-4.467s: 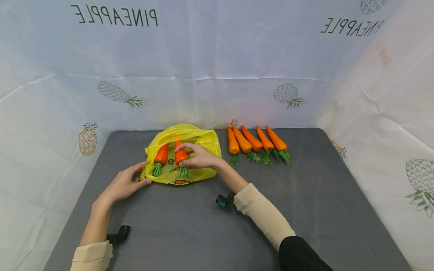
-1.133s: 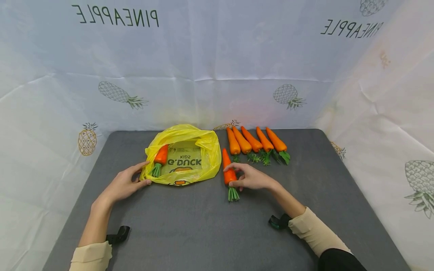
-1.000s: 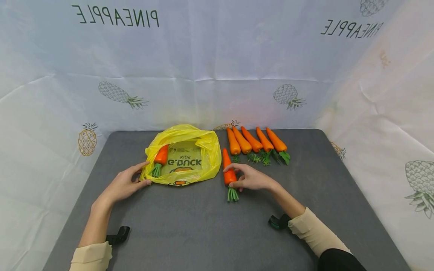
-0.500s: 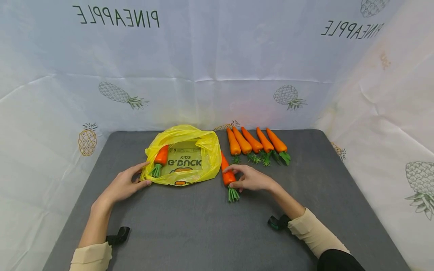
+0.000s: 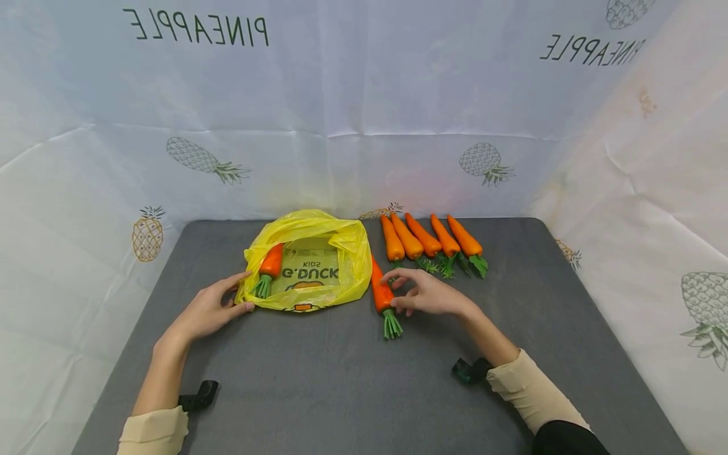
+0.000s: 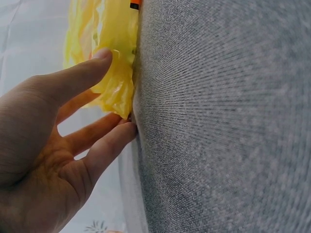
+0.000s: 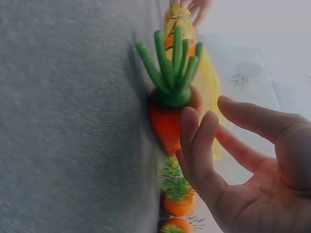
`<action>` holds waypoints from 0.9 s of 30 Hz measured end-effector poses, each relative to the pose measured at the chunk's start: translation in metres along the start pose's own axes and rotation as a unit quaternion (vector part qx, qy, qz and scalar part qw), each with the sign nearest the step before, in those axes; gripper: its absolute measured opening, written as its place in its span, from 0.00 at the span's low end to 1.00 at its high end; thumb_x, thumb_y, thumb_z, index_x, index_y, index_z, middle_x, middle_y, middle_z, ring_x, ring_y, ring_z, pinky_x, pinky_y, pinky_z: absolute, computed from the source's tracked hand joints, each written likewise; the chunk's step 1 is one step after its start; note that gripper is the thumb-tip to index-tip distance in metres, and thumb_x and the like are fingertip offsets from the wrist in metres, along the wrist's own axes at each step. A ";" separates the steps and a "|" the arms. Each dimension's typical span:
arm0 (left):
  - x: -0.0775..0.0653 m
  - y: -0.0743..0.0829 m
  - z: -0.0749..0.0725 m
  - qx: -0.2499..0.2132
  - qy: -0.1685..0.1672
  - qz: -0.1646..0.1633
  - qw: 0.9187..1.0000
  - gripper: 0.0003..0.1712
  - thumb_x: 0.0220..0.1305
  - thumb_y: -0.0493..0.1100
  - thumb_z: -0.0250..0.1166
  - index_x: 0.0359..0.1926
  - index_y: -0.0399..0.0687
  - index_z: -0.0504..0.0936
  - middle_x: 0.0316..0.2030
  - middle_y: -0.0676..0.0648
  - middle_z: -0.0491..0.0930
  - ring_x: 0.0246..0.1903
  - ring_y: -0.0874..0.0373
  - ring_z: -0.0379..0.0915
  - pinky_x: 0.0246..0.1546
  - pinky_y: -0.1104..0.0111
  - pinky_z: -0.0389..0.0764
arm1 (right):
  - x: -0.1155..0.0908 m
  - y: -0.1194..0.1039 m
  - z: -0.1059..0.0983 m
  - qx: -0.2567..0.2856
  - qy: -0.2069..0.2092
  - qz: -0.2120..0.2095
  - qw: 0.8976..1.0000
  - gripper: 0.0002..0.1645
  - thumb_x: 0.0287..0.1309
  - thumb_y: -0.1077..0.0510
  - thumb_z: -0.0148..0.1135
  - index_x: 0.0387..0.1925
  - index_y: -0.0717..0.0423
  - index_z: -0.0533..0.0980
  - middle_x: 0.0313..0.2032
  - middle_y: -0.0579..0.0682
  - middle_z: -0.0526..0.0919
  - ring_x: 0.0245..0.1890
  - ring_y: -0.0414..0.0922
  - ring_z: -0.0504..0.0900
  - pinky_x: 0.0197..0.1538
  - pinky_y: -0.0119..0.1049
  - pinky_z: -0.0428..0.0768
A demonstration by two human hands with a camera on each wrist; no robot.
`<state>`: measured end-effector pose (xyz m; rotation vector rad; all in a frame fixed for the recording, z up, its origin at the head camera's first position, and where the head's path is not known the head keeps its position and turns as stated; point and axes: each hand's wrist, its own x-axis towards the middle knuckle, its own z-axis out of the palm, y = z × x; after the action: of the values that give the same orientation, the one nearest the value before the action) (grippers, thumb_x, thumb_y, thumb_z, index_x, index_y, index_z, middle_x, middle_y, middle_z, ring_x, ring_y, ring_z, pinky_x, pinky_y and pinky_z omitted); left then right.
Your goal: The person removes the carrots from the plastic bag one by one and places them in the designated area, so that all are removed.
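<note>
In the head view, a yellow plastic bag (image 5: 352, 253) lies with its mouth spread, showing printed letters inside. One orange carrot with green stalks (image 5: 272, 260) lies in its left part. My left hand (image 5: 212, 308) rests at the bag's left edge, thumb and fingers apart and touching the plastic. Just right of the bag, another carrot (image 5: 381, 294) lies on the table, its tip against the yellow plastic. My right hand (image 5: 429, 294) is over this carrot's right side, its thumb and fingers spread. In the right wrist view, the fingers stand off the carrot (image 7: 167, 124).
Several carrots with leafy tops (image 5: 421, 235) lie in a row at the back of the grey table (image 5: 341, 379), right of the bag. Behind and beside the table hangs a white cloth (image 5: 341, 170) printed with pineapples. Each wrist wears a black camera (image 5: 199, 396).
My right hand has brought a carrot out of the bag and laid it on the table to the right. Its fingers have just let go and lifted slightly. The left hand has stayed put.
</note>
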<state>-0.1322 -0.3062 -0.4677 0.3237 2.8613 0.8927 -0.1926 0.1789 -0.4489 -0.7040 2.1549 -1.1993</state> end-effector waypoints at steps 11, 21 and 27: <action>0.002 0.002 -0.003 -0.004 0.005 0.005 1.000 0.44 0.74 0.52 0.72 0.82 0.41 0.67 0.77 0.27 0.70 0.73 0.27 0.70 0.67 0.32 0.76 | 0.000 -0.018 -0.014 0.007 0.029 -0.028 0.999 0.31 0.76 0.60 0.67 0.75 0.62 0.70 0.70 0.72 0.74 0.44 0.68 0.91 0.47 0.66 0.89; 0.001 0.003 -0.003 -0.001 0.004 0.004 1.000 0.44 0.74 0.51 0.73 0.82 0.40 0.67 0.76 0.27 0.70 0.72 0.27 0.72 0.68 0.32 0.75 | 0.009 -0.036 -0.021 0.008 0.053 -0.054 0.997 0.28 0.76 0.61 0.67 0.73 0.56 0.72 0.71 0.73 0.73 0.44 0.73 0.89 0.49 0.65 0.90; 0.001 0.004 -0.002 0.001 0.001 0.003 1.000 0.44 0.74 0.52 0.73 0.82 0.41 0.67 0.76 0.27 0.71 0.71 0.28 0.73 0.67 0.32 0.76 | 0.024 -0.048 -0.021 0.009 0.053 -0.065 0.996 0.28 0.76 0.60 0.66 0.73 0.57 0.72 0.71 0.72 0.74 0.42 0.73 0.88 0.49 0.70 0.87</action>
<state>-0.1324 -0.3035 -0.4639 0.3322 2.8643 0.8915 -0.2156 0.1529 -0.4035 -0.7992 2.2111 -1.3492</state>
